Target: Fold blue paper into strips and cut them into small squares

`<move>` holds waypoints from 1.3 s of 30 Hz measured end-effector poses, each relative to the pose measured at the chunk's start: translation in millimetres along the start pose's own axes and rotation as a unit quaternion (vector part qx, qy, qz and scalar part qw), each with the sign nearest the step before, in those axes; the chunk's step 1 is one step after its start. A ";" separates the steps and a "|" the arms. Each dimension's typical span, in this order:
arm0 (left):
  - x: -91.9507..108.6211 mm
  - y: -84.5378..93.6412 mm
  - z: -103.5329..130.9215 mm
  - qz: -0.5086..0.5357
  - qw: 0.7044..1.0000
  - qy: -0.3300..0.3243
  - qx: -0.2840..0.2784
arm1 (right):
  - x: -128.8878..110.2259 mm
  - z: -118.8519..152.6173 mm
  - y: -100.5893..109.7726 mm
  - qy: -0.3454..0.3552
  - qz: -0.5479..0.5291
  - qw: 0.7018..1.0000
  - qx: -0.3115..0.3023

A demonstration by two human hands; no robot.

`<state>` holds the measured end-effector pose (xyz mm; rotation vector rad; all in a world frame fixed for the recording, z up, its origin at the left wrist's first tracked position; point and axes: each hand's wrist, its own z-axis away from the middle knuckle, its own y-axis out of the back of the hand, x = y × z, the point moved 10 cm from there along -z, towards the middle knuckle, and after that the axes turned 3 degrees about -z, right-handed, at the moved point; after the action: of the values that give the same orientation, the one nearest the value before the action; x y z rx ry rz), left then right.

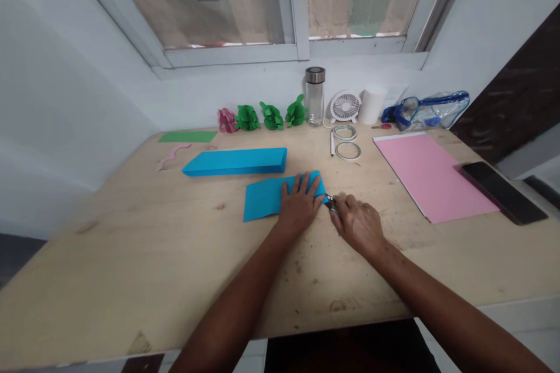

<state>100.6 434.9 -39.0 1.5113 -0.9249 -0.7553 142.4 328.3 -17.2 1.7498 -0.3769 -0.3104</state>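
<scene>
My left hand (300, 201) lies flat, fingers spread, pressing a folded piece of blue paper (261, 201) onto the table. Part of that paper is hidden under the hand. Closed around a small pair of scissors (331, 203) with dark handles, my right hand (359, 222) is just right of the paper. The scissors' tips meet the paper's right edge, beside my left fingertips. Behind the left hand, a long folded strip of blue paper (236, 162) rests on the table.
Pink paper (437, 178) and a black phone (503, 192) lie at the right. Tape rolls (348, 151) and a white pen (332, 144) are behind my hands. Along the wall stand green paper shapes (272, 116), a glass bottle (315, 99), a small fan (345, 106) and a clear pouch (433, 111).
</scene>
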 end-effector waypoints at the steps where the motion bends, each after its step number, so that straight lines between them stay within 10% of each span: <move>1: 0.2 -0.3 0.0 -0.001 1.000 -0.001 -0.002 | 0.1 0.1 0.3 -0.002 0.000 1.000 -0.001; 39: 19.0 -1.1 -12.4 0.002 0.999 -0.016 -0.039 | 5.8 8.9 3.3 -0.040 -0.015 0.999 -0.020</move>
<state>120.7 424.3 -37.6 1.4325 -0.9122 -0.8057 143.8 317.3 -15.8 1.7090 -0.4003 -0.4087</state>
